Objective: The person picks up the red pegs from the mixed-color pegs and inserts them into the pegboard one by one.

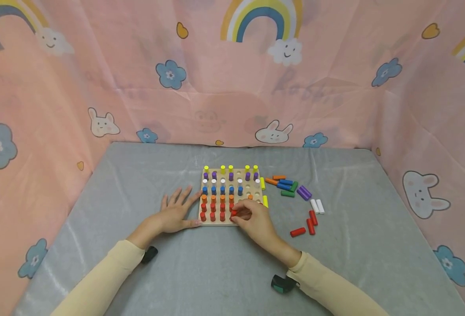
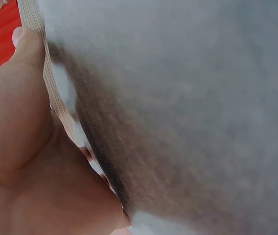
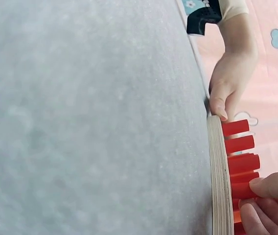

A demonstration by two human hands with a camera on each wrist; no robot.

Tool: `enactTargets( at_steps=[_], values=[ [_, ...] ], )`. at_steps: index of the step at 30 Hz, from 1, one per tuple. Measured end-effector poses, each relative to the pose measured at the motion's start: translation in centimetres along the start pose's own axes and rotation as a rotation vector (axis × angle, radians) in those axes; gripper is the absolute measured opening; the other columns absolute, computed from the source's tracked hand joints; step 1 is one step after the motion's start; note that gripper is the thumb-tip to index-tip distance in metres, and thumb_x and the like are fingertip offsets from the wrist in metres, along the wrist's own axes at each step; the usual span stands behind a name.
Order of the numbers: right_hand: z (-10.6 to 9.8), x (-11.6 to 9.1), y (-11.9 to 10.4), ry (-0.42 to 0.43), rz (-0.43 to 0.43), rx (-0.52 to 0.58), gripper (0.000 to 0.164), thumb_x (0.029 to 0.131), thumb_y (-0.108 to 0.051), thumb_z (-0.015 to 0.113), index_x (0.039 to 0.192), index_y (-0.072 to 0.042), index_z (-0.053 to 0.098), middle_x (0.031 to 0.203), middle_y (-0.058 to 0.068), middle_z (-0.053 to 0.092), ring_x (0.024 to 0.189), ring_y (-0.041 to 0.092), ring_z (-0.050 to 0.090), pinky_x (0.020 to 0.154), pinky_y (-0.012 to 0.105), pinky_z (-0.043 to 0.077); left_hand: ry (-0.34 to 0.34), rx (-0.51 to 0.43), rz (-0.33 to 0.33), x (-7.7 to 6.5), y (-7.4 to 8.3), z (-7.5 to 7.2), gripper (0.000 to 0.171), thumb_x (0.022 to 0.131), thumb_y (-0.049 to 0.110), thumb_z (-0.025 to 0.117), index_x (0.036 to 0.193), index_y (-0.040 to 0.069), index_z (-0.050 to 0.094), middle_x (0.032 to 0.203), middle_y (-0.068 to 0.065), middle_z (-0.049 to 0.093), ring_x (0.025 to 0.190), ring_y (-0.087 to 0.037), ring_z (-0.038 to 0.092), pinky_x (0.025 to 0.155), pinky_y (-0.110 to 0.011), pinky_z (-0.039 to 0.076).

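Note:
A wooden pegboard (image 1: 216,224) lies on the table, with rows of red, orange, blue, white, purple and yellow pegs standing in it. My right hand (image 1: 256,219) pinches a red peg (image 3: 242,190) between thumb and fingers at the board's front row, beside other upright red pegs (image 1: 212,217). Spread out flat on the left, my left hand (image 1: 173,216) has its thumb and index finger against the board's left edge. In the left wrist view, the thumb (image 2: 29,46) rests at the board's wooden edge (image 2: 53,90), close to the red pegs.
Loose pegs lie to the right of the board: orange pegs (image 1: 279,177), blue ones (image 1: 284,186), green (image 1: 287,193), purple (image 1: 304,192), white (image 1: 317,206) and red (image 1: 298,232). Yellow pegs (image 1: 262,183) lie along the board's right side. A pink patterned cloth (image 1: 224,87) surrounds the grey table (image 1: 216,281).

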State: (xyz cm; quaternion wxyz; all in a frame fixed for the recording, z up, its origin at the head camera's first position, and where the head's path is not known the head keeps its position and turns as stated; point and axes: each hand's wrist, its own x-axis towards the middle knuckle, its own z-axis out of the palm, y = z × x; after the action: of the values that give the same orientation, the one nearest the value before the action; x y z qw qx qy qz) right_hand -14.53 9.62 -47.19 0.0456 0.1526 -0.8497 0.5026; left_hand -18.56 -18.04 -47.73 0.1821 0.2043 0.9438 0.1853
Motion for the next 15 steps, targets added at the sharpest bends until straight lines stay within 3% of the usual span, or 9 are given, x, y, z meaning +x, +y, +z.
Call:
enactTargets(
  at_steps=[8,15],
  values=[
    [-0.08,-0.06,0.08,-0.032,-0.014,0.018,0.022,0.080,-0.002,0.080,0.098,-0.008,0.069,0.094,0.005,0.071,0.080,0.016,0.072,0.072,0.024,0.059,0.004,0.010,-0.002,0.08,-0.13,0.22,0.093,0.090,0.061,0.059,0.161,0.030,0.007,0.169,-0.012,-0.003,0.154,-0.043,-0.007,0.113,-0.074,-0.004],
    [0.00,-0.01,0.12,-0.034,-0.033,-0.004,0.022,0.081,-0.002,0.080,0.099,-0.007,0.068,0.094,0.007,0.071,0.079,0.015,0.072,0.072,0.022,0.059,0.006,0.005,-0.002,-0.06,-0.02,0.09,0.092,0.090,0.060,0.059,0.161,0.030,0.007,0.169,-0.011,-0.003,0.154,-0.043,-0.007,0.113,-0.075,-0.004]
  ],
)
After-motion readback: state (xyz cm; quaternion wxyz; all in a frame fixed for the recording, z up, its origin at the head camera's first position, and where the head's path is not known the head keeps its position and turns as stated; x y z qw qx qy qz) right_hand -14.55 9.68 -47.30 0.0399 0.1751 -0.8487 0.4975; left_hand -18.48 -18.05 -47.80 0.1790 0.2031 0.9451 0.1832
